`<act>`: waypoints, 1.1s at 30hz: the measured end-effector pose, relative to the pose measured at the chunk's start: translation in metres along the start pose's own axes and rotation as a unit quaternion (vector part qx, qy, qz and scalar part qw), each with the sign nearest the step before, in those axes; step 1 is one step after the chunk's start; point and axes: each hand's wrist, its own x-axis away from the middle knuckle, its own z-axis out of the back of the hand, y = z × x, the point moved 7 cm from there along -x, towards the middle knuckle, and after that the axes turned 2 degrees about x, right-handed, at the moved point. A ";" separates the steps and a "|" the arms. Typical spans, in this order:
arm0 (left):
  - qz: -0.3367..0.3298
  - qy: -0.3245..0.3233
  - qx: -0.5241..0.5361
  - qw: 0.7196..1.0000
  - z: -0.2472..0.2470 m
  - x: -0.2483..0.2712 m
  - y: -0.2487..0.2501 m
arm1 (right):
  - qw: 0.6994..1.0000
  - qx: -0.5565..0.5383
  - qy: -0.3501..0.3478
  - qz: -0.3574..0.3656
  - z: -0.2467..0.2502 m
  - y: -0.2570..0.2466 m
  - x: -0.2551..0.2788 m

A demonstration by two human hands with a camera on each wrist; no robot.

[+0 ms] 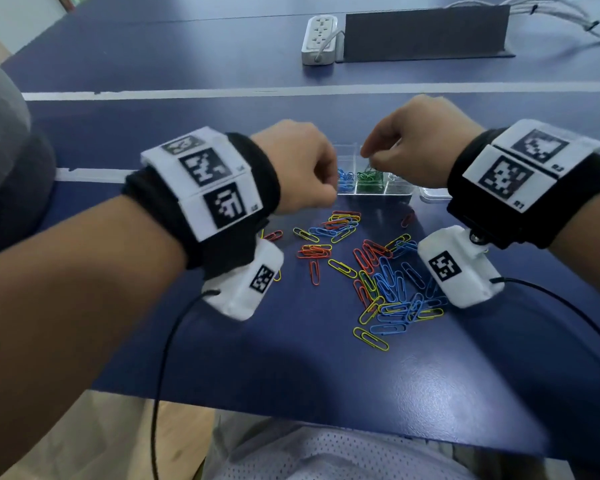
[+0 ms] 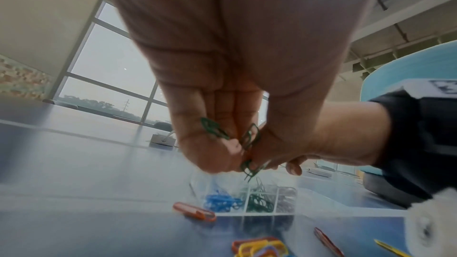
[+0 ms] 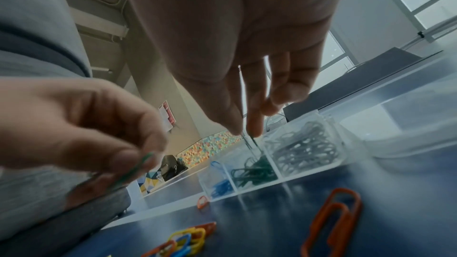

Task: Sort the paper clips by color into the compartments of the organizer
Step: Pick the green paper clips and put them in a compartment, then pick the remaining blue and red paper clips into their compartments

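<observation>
The clear organizer [image 1: 400, 192] stands mid-table, with blue clips [image 1: 345, 178] in one compartment, green clips [image 1: 369, 180] in the one beside it, and grey clips [image 3: 304, 148] in a third. My left hand [image 1: 302, 168] hovers just left of it, fingers curled round a few green clips [image 2: 215, 130]. Above the green compartment, my right hand [image 1: 371, 157] pinches a green clip [image 3: 253, 141] between thumb and fingertip. A loose pile of red, yellow and blue clips [image 1: 385, 282] lies on the blue table in front of the organizer.
A clear lid [image 1: 433, 194] lies right of the organizer. A white power strip [image 1: 321, 38] and a dark upright panel [image 1: 426, 32] with cables stand at the back. The table's front edge [image 1: 291, 408] is close to my lap.
</observation>
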 end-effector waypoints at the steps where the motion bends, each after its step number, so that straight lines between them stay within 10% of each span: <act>1: 0.003 0.010 0.008 1.000 0.001 -0.008 0.002 | 1.000 0.000 0.000 0.002 0.000 0.000 0.001; 33: -0.008 0.054 -0.065 0.996 -0.020 -0.070 0.041 | 0.998 -0.054 0.015 -0.038 0.014 0.031 0.025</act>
